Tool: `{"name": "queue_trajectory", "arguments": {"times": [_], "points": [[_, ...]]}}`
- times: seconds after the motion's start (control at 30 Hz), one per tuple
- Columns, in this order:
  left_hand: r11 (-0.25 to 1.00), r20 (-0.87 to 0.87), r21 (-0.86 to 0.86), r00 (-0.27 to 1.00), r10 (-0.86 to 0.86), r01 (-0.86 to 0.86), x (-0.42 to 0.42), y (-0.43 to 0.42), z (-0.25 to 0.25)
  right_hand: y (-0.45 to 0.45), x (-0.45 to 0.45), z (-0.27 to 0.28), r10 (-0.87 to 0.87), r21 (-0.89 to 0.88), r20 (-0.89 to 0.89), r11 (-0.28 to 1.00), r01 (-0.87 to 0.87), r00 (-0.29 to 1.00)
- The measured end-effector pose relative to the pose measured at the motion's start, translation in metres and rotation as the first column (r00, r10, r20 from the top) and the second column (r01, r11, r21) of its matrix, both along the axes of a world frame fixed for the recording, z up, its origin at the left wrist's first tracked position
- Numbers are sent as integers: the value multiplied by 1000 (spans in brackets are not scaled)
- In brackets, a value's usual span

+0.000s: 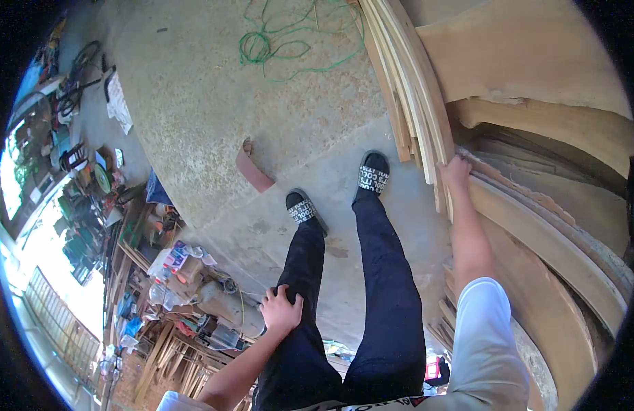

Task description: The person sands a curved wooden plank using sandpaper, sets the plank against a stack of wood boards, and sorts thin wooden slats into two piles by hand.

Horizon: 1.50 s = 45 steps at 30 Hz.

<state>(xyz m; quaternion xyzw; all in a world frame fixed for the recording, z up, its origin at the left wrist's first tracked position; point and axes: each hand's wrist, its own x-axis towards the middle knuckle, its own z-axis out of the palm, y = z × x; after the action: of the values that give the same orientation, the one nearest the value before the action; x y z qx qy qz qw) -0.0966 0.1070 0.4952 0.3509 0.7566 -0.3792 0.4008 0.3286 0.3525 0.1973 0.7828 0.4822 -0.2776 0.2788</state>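
Note:
My left hand (pixel 281 312) lies on the thigh of my dark trousers (pixel 389 274), fingers spread, with nothing in it. On the right side, my right hand (pixel 456 171) is closed over the edge of a wooden board (pixel 529 229) in a leaning stack. Part of its fingers is hidden behind the wood. Just beyond that hand are long, thin, pale planks (pixel 416 96) standing close together. Wide, curved wooden slabs (pixel 515 55) with rough edges lie to the right of them.
A tangled green cord (pixel 258 48) lies on the concrete floor (pixel 187 103). Nearer my feet in slides (pixel 373 175) is a curved reddish-brown strip (pixel 254 171). On the left are a grey cylinder (pixel 224 308), cut wood strips (pixel 169 359) and mixed clutter.

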Motion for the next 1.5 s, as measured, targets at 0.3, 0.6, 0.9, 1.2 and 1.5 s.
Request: {"name": "queue_trajectory", "arguments": {"times": [0.3,0.6,0.9,1.2,1.5], "points": [[999,4,27,1000,21,-21,-3,-2,2,-3,10,-7,-123,116,-242,981,155,962],[997,32,55,998,49,-50,-7,-7,-1,16,28,-35,-54,89,-289,992,84,956],[988,116,156,993,-3,-15,-10,32,-28,13,16,-25,-91,123,-353,982,142,931],[671,749,276,591,299,-689,92,206,-231,55,28,-22,-353,-205,-542,936,287,763],[493,801,387,549,240,-779,186,306,-470,71,32,-59,-453,-227,-535,890,395,713]]}}
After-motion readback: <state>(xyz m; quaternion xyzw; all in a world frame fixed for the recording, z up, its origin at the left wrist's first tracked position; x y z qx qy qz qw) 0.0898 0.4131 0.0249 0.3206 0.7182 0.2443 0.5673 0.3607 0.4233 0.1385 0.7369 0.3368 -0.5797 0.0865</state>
